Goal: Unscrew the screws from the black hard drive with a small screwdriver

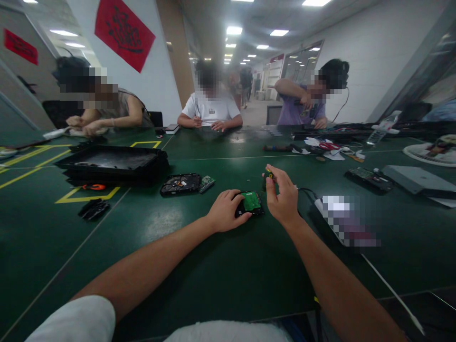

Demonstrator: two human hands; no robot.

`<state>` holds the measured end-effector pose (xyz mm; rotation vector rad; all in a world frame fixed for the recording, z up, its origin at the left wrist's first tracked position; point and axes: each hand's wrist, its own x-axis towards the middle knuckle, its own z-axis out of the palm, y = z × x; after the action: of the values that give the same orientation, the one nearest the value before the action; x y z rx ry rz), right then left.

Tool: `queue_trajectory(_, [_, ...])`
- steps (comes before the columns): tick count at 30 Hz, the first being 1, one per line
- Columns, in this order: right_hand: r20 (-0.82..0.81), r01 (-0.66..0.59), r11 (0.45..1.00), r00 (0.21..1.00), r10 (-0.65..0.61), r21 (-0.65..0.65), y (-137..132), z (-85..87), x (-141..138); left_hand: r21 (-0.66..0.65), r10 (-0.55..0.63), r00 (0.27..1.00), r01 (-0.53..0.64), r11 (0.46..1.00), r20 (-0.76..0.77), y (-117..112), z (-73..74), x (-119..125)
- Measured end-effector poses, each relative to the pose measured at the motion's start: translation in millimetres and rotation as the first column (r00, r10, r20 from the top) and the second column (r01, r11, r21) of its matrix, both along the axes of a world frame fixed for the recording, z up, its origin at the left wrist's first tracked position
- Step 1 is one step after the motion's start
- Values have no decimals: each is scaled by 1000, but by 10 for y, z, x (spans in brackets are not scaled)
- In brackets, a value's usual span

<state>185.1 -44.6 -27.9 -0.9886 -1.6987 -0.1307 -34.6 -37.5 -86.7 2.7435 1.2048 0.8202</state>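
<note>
A hard drive [252,201] lies on the green table with its green circuit board facing up. My left hand [228,210] is closed on its left side, thumb at the near edge and fingers over the far side. Just right of the drive, my right hand [283,197] is raised above the table. Its thumb and fingers pinch a small screwdriver [268,175] with a dark and yellow handle; its shaft is too blurred to make out. Left of my left hand lie another hard drive [181,184] and a loose circuit board [207,183].
Stacked black trays [114,161] stand at left, with black scraps [93,209] in front. A power strip [329,218] with blurred-out contents lies right of my right arm. Farther right are another drive [368,179], a grey box [420,179] and a bottle [384,128]. Several people sit opposite.
</note>
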Motion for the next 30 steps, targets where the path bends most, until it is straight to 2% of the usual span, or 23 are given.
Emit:
queue_trajectory(10, [-52, 84, 995, 995, -82, 46, 4, 11, -1, 1, 6, 1000, -6, 1000, -11, -16, 33, 2])
queue_trajectory(17, [-53, -30, 999, 998, 27, -41, 5, -35, -13, 0, 5, 1000, -5, 1000, -2, -13, 15, 0])
queue_trajectory(23, [-16, 55, 998, 998, -55, 43, -22, 25, -11, 6, 7, 1000, -7, 1000, -2, -20, 21, 1])
queue_trajectory(30, [0, -11, 999, 1000, 11, -30, 8, -15, 8, -8, 9, 1000, -9, 1000, -2, -22, 29, 5])
